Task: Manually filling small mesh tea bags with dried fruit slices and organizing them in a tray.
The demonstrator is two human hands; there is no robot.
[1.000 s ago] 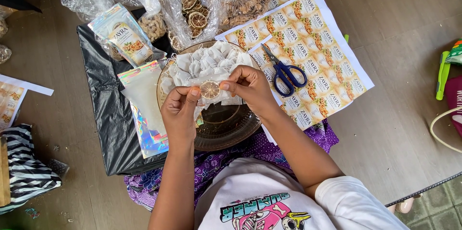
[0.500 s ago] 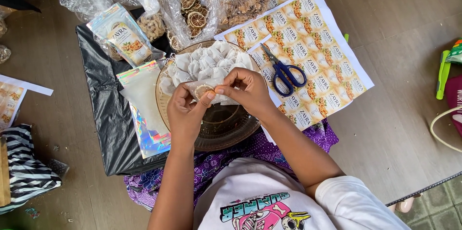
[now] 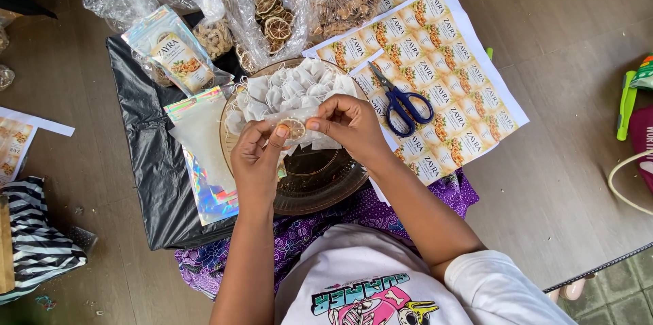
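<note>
- The left hand [image 3: 257, 158] and the right hand [image 3: 348, 123] met over a round amber glass plate [image 3: 320, 185], both pinched shut on one small white filter pouch [image 3: 305, 121].
- A dried citrus slice [image 3: 294, 129] sat at the pouch mouth, between the thumbs; by the look of it, the step in hand was slipping the slice into the pouch.
- The next move would call for holding the thin mouth open with one thumb and pushing the brittle slice in flat, lest it crack or the fabric tear.
- More empty pouches [image 3: 289, 87] lay heaped on the far half of the plate.
- Left of the plate lay holographic stand-up packets [image 3: 204, 155] on a black plastic sheet [image 3: 146, 162]; another printed packet [image 3: 178, 53] stood farther off.
- At the far edge sat clear bags, one with dried citrus slices [image 3: 271, 19], one with brown dried pieces [image 3: 343, 5].
- To the right, blue-handled scissors [image 3: 403, 102] rested on sheets of printed labels [image 3: 442, 87].
- All of it lay on a brown wooden floor [image 3: 571, 60]; the person sat on it, purple patterned cloth [image 3: 326, 219] over the lap.
- A striped black-and-white cloth [image 3: 34, 243] lay at the near left, a green item [image 3: 626, 104] at the right edge.
</note>
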